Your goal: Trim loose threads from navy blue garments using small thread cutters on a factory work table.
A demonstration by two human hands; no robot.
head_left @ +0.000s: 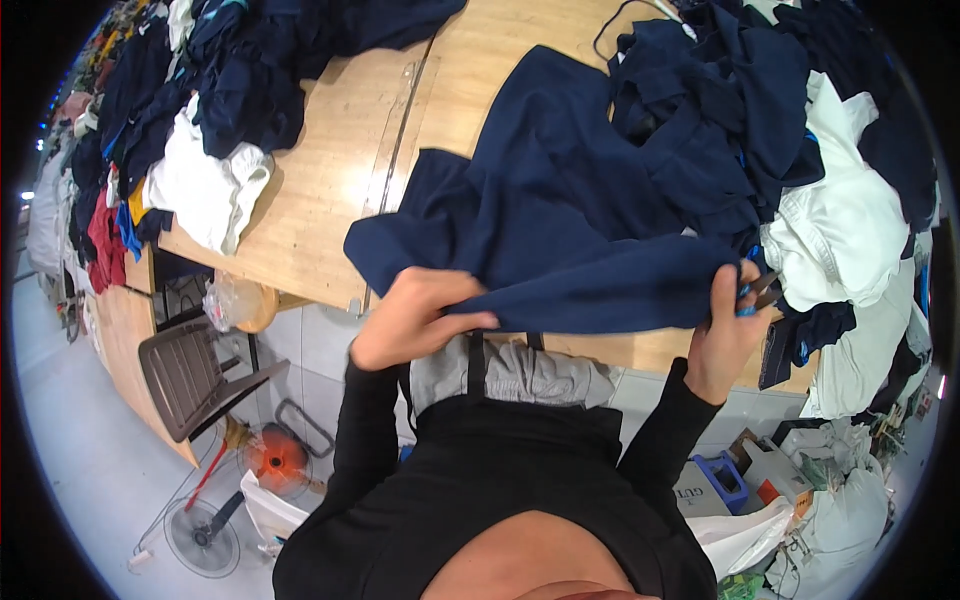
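Containers near the worker's hands, and the lie of the navy garment (590, 240). Well below and beyond the right fingers, on the floor, stand a blue plastic bin (722, 482) and a pale carton (780, 482); from where I stand their contents cannot be made out. Farther out on that side a whitish sack (835, 540) bulges, its filling hidden. Well to the left of the left fingers, a clear plastic bag (235, 302) rests on a wooden stool (262, 305), its contents indistinct.

The navy garment lies over the near edge of the worktable (330, 180), between the two hands. Its held edge, the long axis of the taut part, runs crosswise from left fingers to right; the remaining cloth spreads away from the wearer, beyond both sets of fingers, one corner pointing leftward past the left knuckles. The left hand (425, 312) pinches the cloth, thumb against curled fingers. The right hand (728, 325) is closed on the opposite end, blue-handled snips (757, 294) protruding outward from its fingers.
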